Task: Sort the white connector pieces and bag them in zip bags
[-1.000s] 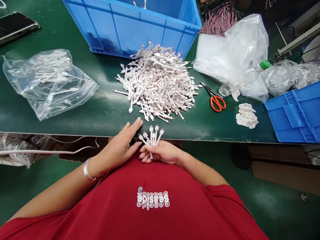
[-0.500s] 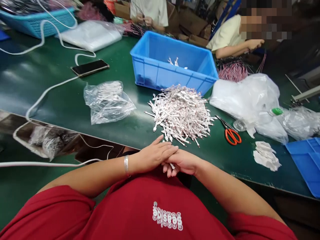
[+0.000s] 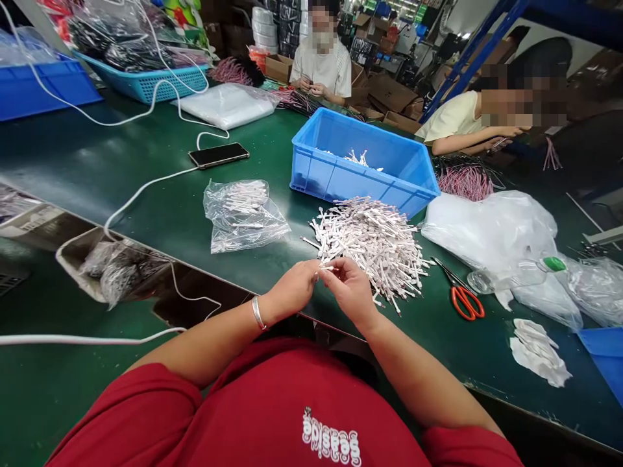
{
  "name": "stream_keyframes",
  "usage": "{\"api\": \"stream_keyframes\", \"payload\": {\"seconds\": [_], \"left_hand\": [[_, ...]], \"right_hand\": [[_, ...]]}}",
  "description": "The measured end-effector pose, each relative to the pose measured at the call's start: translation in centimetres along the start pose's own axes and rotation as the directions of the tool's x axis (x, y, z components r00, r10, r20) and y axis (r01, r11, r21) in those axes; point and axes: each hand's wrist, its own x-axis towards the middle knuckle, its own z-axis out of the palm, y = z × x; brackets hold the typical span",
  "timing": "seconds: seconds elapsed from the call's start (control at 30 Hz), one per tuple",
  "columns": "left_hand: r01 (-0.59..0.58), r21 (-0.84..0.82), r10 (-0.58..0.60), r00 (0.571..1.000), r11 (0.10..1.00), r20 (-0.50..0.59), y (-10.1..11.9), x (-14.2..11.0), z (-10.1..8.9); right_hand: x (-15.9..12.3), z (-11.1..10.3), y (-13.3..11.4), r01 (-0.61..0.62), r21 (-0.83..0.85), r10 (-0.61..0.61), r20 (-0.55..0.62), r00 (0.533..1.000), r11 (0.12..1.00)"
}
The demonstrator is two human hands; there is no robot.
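Note:
Both hands meet at the table's near edge, in front of a large heap of short white connector cables (image 3: pixel 374 243). Between the fingertips shows one small white connector cable (image 3: pixel 328 267). My left hand (image 3: pixel 296 285) is closed in a pinch at its left end, with the fingers partly hidden. My right hand (image 3: pixel 354 290) pinches it from the other side, thumb against forefinger, close to the heap. Left of the heap lies a clear plastic bag (image 3: pixel 248 228) with several similar white cables inside. Behind the heap stands a blue bin (image 3: pixel 360 181) with some white cables in it.
Orange-handled scissors (image 3: pixel 466 302), a crumpled white glove or cloth (image 3: pixel 538 350) and clear plastic bags (image 3: pixel 491 224) lie on the right. A phone (image 3: pixel 219 155) on a white cord lies left. Two co-workers sit across the table, near pink-and-black wire bundles (image 3: pixel 464 179).
My hands have risen from near my body to the heap's front edge. Earlier laid over each other, they now pinch a white cable between fingertips. The view has tilted up.

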Motion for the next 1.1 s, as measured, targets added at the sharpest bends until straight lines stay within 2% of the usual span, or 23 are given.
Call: {"api": "stream_keyframes", "payload": {"seconds": [0.07,0.17,0.3,0.43,0.53,0.63,0.8,0.9,1.0,1.1], "left_hand": [[0.01,0.014,-0.01,0.999,1.0,-0.041,0.0,0.1,-0.2],[0.067,0.009,-0.067,0.995,0.998,-0.075,-0.2,0.1,-0.9],[0.178,-0.157,-0.182,0.983,0.971,-0.012,-1.0,0.1,-2.0],[0.32,-0.472,-0.317,0.944,0.822,0.088,-1.6,0.1,-2.7],[0.293,-0.593,-0.26,0.955,0.75,0.144,-1.8,0.2,-3.1],[0.223,-0.579,-0.196,0.975,0.785,0.11,-2.0,0.3,-3.4],[0.151,-0.483,-0.143,0.988,0.863,0.054,-2.4,0.3,-3.6],[0.12,-0.384,-0.119,0.993,0.915,0.028,-2.7,-0.1,-3.3],[0.097,-0.329,-0.107,0.994,0.939,-0.014,-2.8,-0.6,-2.6],[0.137,-0.369,-0.211,0.963,0.919,-0.168,-2.5,-0.9,-2.0]], "right_hand": [[0.4,1.1,0.2,0.142,-0.09,-0.147,-0.046,0.988,0.986],[0.8,1.9,-0.3,0.214,-0.168,-0.23,-0.081,0.97,0.962],[1.7,1.9,-1.5,0.127,-0.052,-0.132,-0.104,0.986,0.991],[2.8,1.0,-2.0,0.094,-0.046,-0.1,-0.148,0.984,0.994],[3.5,0.6,-2.0,0.038,-0.136,-0.038,0.001,0.999,0.99],[3.9,0.9,-1.5,0.051,-0.189,-0.027,0.127,0.992,0.981],[4.2,2.2,-0.7,0.219,-0.396,-0.176,0.143,0.974,0.892],[4.0,2.5,-0.5,0.266,-0.444,-0.206,0.178,0.962,0.856],[3.5,2.0,-0.3,0.251,-0.449,-0.187,0.184,0.965,0.858],[2.8,1.5,0.1,0.164,-0.466,-0.11,0.141,0.984,0.869]]}}
